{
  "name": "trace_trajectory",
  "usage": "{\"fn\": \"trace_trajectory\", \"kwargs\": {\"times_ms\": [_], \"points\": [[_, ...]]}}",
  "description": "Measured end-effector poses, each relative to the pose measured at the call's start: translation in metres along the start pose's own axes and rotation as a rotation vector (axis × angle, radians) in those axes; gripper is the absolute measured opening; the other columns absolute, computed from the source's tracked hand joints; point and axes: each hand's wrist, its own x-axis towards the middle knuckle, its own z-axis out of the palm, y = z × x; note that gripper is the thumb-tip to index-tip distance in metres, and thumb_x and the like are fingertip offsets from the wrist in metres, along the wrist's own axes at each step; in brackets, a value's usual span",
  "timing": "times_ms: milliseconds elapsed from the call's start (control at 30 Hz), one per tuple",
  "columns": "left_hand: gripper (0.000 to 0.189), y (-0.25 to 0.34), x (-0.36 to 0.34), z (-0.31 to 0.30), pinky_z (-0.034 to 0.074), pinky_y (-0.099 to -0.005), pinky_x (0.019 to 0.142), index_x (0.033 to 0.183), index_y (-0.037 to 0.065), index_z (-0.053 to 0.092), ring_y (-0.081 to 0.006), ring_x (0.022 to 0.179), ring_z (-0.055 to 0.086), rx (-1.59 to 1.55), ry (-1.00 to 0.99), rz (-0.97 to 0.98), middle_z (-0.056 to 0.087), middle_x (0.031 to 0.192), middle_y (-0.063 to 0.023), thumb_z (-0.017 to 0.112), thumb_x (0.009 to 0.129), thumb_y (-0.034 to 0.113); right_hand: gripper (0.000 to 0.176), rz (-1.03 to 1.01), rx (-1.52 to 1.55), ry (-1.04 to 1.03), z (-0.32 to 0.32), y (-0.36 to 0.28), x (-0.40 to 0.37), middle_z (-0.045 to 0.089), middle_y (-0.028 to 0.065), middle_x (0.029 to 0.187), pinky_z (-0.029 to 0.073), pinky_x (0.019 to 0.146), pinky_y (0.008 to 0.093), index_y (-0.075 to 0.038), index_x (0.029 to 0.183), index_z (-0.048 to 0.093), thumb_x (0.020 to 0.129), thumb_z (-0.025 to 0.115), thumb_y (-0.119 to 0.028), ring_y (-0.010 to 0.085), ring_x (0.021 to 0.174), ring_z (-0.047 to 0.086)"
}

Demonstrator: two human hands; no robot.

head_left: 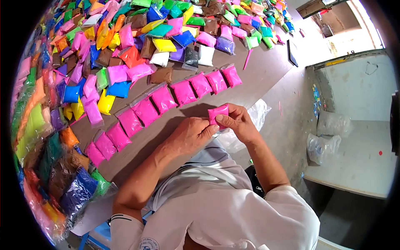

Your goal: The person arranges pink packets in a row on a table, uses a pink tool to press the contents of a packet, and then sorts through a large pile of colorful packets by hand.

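A small bright pink packet (218, 113) is held up between my two hands near the table's front edge. My right hand (235, 121) pinches its right side, thumb on the front. My left hand (194, 132) has its fingers closed at the packet's lower left corner. Beyond my hands, several pink packets in clear wrap lie in a curved row on the brown table (266, 79); one of them (183, 92) lies just past my left hand, and the row's right end packet (231, 76) lies beyond my right hand.
A large heap of coloured packets (160, 31) covers the back and left of the table. A black flat object (292, 53) lies at the table's right edge. Clear plastic bags (259, 114) are right of my hands, and others (323, 148) rest on a shelf.
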Motion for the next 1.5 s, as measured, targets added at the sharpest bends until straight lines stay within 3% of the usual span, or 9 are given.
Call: {"fn": "trace_trajectory", "kwargs": {"times_ms": [300, 400, 500, 900, 967, 1100, 1233, 1333, 1500], "points": [[0.039, -0.001, 0.0, -0.002, 0.047, -0.044, 0.065, 0.085, -0.002, 0.059, -0.0379, 0.07, 0.061, -0.017, -0.011, -0.069, 0.061, 0.073, -0.0196, 0.05, 0.101, 0.032, 0.025, 0.053, -0.02, 0.053, -0.011, 0.011, 0.014, 0.065, -0.0031, 0.085, 0.042, 0.06, 0.0216, -0.003, 0.104, 0.069, 0.092, 0.071, -0.025, 0.0034, 0.074, 0.055], [0.039, -0.005, -0.001, -0.001, 0.045, -0.0368, 0.061, 0.084, -0.001, 0.059, -0.0188, 0.064, 0.056, -0.091, -0.002, -0.133, 0.056, 0.067, -0.0075, 0.049, 0.102, 0.032, 0.025, 0.124, 0.181, 0.037, -0.015, 0.008, 0.012, 0.065, -0.0045, 0.084, 0.039, 0.059, 0.0211, -0.004, 0.106, 0.07, 0.093, 0.07, -0.025, 0.0024, 0.072, 0.052], [0.039, 0.001, 0.0, -0.002, 0.046, -0.0359, 0.061, 0.085, -0.001, 0.058, -0.0181, 0.063, 0.055, -0.113, 0.007, -0.149, 0.055, 0.067, -0.0063, 0.049, 0.102, 0.033, 0.025, 0.099, 0.068, -0.011, -0.015, 0.003, 0.005, 0.065, -0.0059, 0.083, 0.04, 0.061, 0.0214, -0.003, 0.107, 0.071, 0.093, 0.069, -0.024, 0.0024, 0.071, 0.051], [0.045, 0.002, 0.001, -0.009, 0.046, -0.0406, 0.061, 0.081, -0.002, 0.059, -0.0275, 0.065, 0.06, -0.029, -0.105, -0.216, 0.06, 0.07, -0.0155, 0.048, 0.102, 0.037, 0.032, 0.016, -0.042, -0.016, -0.019, 0.002, 0.001, 0.065, -0.0026, 0.092, 0.045, 0.064, 0.0211, -0.001, 0.111, 0.066, 0.092, 0.072, -0.027, 0.0039, 0.077, 0.055], [0.043, -0.009, 0.0, -0.003, 0.046, -0.0415, 0.061, 0.082, -0.002, 0.06, -0.0321, 0.067, 0.061, 0.064, -0.063, -0.098, 0.062, 0.073, -0.0181, 0.049, 0.101, 0.036, 0.032, 0.021, -0.039, 0.03, -0.008, -0.012, 0.0, 0.064, -0.0027, 0.093, 0.046, 0.066, 0.0208, -0.001, 0.111, 0.065, 0.091, 0.072, -0.025, 0.0046, 0.079, 0.056], [0.04, -0.005, 0.001, -0.001, 0.044, -0.0446, 0.06, 0.075, -0.003, 0.056, -0.0393, 0.069, 0.059, 0.171, -0.064, -0.019, 0.058, 0.073, -0.0217, 0.057, 0.096, 0.032, 0.02, -0.015, -0.2, -0.159, -0.03, -0.008, 0.002, 0.061, -0.0017, 0.086, 0.05, 0.065, 0.0241, -0.003, 0.095, 0.061, 0.083, 0.076, -0.006, 0.0079, 0.075, 0.059], [0.041, -0.012, 0.001, 0.001, 0.04, -0.0445, 0.058, 0.07, -0.003, 0.047, -0.0347, 0.06, 0.047, 0.145, -0.027, 0.024, 0.046, 0.065, -0.0184, 0.058, 0.094, 0.027, 0.015, -0.132, -0.039, 0.203, -0.058, -0.021, 0.002, 0.061, 0.001, 0.077, 0.051, 0.056, 0.0272, -0.005, 0.092, 0.059, 0.08, 0.068, -0.001, 0.0119, 0.065, 0.061], [0.04, -0.012, 0.001, 0.002, 0.039, -0.0429, 0.057, 0.069, -0.003, 0.045, -0.0315, 0.058, 0.043, 0.139, 0.006, 0.055, 0.043, 0.063, -0.0162, 0.058, 0.095, 0.026, 0.013, -0.275, 0.159, 0.635, -0.079, -0.036, 0.018, 0.061, 0.002, 0.075, 0.049, 0.057, 0.025, -0.006, 0.088, 0.06, 0.087, 0.069, -0.015, 0.0113, 0.065, 0.061], [0.038, -0.007, 0.001, 0.0, 0.039, -0.0421, 0.057, 0.069, -0.003, 0.045, -0.0311, 0.058, 0.044, 0.152, 0.027, 0.032, 0.043, 0.064, -0.0164, 0.057, 0.095, 0.022, 0.015, -0.3, -0.123, 0.82, -0.136, -0.011, 0.048, 0.063, -0.0002, 0.074, 0.045, 0.059, 0.0228, -0.01, 0.087, 0.064, 0.091, 0.069, -0.024, 0.0091, 0.067, 0.06]]}}
